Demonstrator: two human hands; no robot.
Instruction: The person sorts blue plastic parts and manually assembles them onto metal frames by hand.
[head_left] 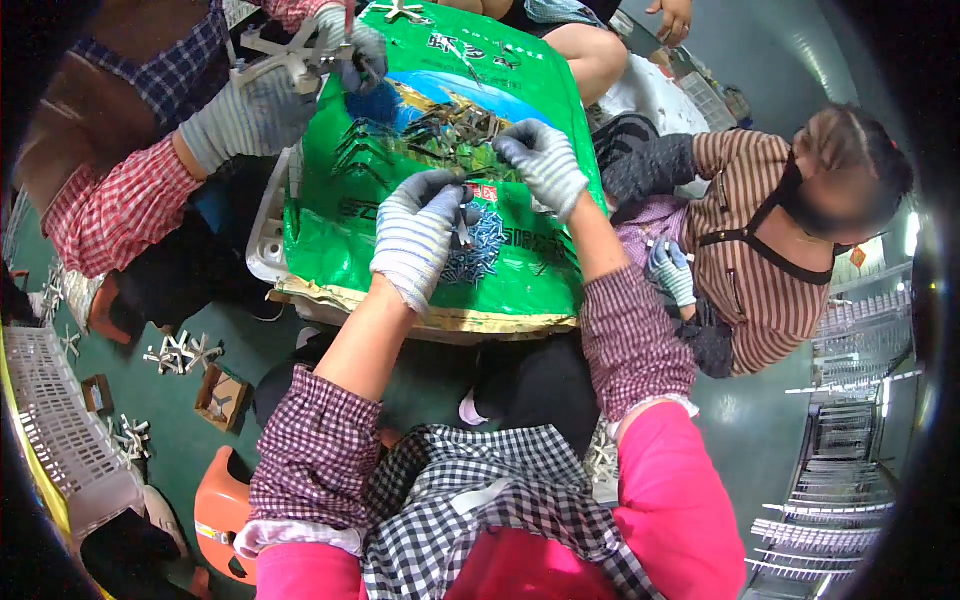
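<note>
My left hand (418, 232), in a white glove with blue stripes and grey fingertips, is closed in a pinch over a green plastic bag (350, 225). Small dark metal pieces show at its fingertips. Just beyond lies a heap of thin dark metal pieces (450, 132). My right hand (546, 162), gloved alike, has its fingers curled together at the heap's right side; what they hold, if anything, is too small to make out. Between my wrists and nearer me sits a pile of small bluish-silver parts, perhaps screws (474, 255). Several dark V-shaped pieces (362, 150) are lined up left of the heap.
At the left, a co-worker's gloved hands (255, 115) hold a white branched part (290, 58). Another person in a striped top (750, 230) sits at the right. On the floor stand a white crate (65, 410), an orange stool (222, 505) and a small wooden box (221, 397).
</note>
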